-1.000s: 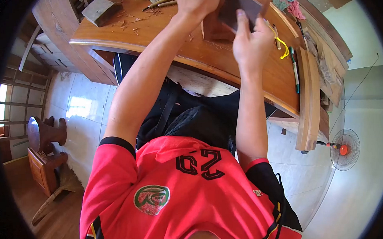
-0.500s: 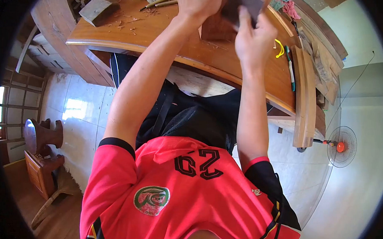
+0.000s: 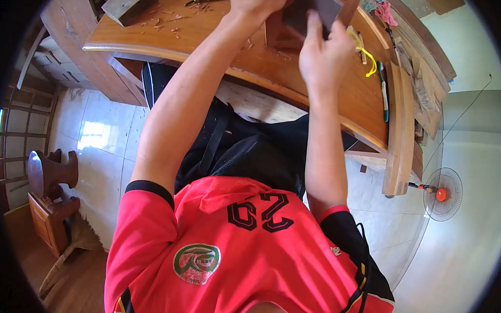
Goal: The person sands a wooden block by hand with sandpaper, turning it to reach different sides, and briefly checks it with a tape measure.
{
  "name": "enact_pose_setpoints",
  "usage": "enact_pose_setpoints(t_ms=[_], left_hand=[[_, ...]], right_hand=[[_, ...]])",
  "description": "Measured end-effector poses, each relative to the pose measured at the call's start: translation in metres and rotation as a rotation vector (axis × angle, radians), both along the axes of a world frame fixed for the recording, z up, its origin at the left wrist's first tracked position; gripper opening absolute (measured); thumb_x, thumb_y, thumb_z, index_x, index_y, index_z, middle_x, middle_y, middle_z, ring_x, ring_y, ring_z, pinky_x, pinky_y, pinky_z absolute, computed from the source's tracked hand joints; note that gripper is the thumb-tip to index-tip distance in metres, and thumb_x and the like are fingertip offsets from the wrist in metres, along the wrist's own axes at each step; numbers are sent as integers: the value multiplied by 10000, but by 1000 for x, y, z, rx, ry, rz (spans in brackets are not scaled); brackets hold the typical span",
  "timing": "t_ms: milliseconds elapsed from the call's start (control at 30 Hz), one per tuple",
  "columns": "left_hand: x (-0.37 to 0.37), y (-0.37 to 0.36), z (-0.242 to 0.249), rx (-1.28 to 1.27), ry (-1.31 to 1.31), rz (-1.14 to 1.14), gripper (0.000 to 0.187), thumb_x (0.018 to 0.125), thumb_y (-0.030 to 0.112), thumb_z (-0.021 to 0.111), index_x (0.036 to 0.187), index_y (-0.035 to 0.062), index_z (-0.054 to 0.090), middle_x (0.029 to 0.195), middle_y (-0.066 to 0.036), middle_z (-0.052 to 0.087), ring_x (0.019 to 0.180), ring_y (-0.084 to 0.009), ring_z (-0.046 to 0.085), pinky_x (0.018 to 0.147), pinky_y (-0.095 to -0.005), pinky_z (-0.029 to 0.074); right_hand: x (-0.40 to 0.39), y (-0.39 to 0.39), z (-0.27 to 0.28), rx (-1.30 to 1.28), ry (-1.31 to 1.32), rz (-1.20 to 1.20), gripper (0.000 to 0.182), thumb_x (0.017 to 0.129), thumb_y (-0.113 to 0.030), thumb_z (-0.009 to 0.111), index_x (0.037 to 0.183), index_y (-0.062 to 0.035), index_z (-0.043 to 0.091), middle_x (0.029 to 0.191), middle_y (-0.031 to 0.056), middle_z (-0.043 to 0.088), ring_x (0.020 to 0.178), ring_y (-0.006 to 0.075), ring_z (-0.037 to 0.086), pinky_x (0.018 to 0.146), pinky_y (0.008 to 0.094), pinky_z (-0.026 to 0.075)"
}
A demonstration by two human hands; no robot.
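At the top edge, my left hand (image 3: 259, 0) is bent into a grip beside a reddish-brown wooden piece (image 3: 282, 37); its fingertips and what they hold are hidden. My right hand (image 3: 325, 57) pinches a dark flat piece (image 3: 311, 10), with the thumb lying on its face. That dark piece is tilted against the reddish-brown wood, which stands on the desk (image 3: 202, 34). A yellow cord (image 3: 370, 61) and a green-and-white toothbrush (image 3: 384, 91) lie to the right of my right hand.
Wood shavings (image 3: 171, 18) and a wooden block (image 3: 125, 6) are on the desk's left part. Wooden strips (image 3: 398, 129) line its right edge, near pink and teal cloths (image 3: 382, 11). A fan (image 3: 441, 194) stands at the right; carved wooden furniture (image 3: 52, 174) is at the left.
Both hands have shifted slightly left in view, the right hand also a little lower. The dark piece has moved left with it. More of the yellow cord shows.
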State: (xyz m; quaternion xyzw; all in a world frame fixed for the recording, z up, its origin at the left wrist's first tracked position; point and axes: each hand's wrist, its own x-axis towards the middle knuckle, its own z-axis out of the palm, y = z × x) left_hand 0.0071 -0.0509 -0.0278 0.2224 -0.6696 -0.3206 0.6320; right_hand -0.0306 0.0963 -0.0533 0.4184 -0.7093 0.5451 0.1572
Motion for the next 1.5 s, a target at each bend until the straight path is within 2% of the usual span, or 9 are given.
enact_pose_setpoints(t_ms=[233,367,433,633,733,1000,1033,1300,1500], left_hand=[[3,-2,-1,40,-39,9,766,1083,557,353,1288,-147,577,1177,-427,617,1136,-580,563,990,-552,453],[-18,-24,-19,-42,60,159,786,1082,565,345,1285,-157,581,1203,-430,609,1169,-577,557,1011,-539,450],[10,2,1,-43,57,-40,819,1084,563,341,1324,-195,537,1251,-439,586,1206,-579,542,1047,-519,442],[-17,-24,-24,-116,14,213,745,1101,523,329,1288,-153,579,1211,-404,623,1151,-557,586,979,-520,478],[5,-4,-2,-36,88,-71,728,1101,514,336,1240,-154,592,1149,-393,645,1085,-563,606,906,-536,493],[1,-10,-8,-59,93,41,710,1104,499,344,1188,-158,603,1116,-398,639,1070,-574,585,901,-540,478],[-12,-25,-14,-163,166,284,673,1110,480,340,1168,-132,614,1110,-390,638,1065,-563,580,909,-529,469],[0,-20,-14,-90,127,87,619,1121,470,317,1145,-62,633,1067,-336,668,1015,-541,600,874,-517,480],[4,-1,-7,-29,95,42,611,1121,468,330,1198,-60,628,1068,-330,680,1030,-534,616,875,-501,493]], right_hand=[[-9,-12,-7,-208,-82,118,191,978,-151,675,1025,27,729,818,247,716,728,279,725,714,366,531],[-13,-4,-26,2,24,82,179,975,-162,681,1003,10,725,730,223,694,597,302,662,607,382,488],[-9,-10,-25,-132,26,137,175,971,-162,679,962,8,719,679,233,644,556,336,624,577,408,469],[-2,-8,2,-161,95,78,139,962,-105,661,954,24,714,680,254,616,593,398,632,572,425,472],[2,-4,-13,-116,112,62,119,958,-61,642,969,18,729,728,239,654,617,404,642,571,423,478],[6,-11,-14,-161,153,34,127,948,-23,628,995,2,744,740,239,652,657,429,641,589,417,488],[8,-11,-20,-102,112,-9,122,946,-31,629,987,1,740,753,247,651,685,440,641,602,434,489],[10,-13,-11,-116,39,41,198,981,-172,663,1091,-34,754,802,213,726,725,357,740,648,401,533],[7,-6,1,-56,25,41,151,961,-97,649,1034,-10,749,697,229,645,592,372,648,580,407,489]])
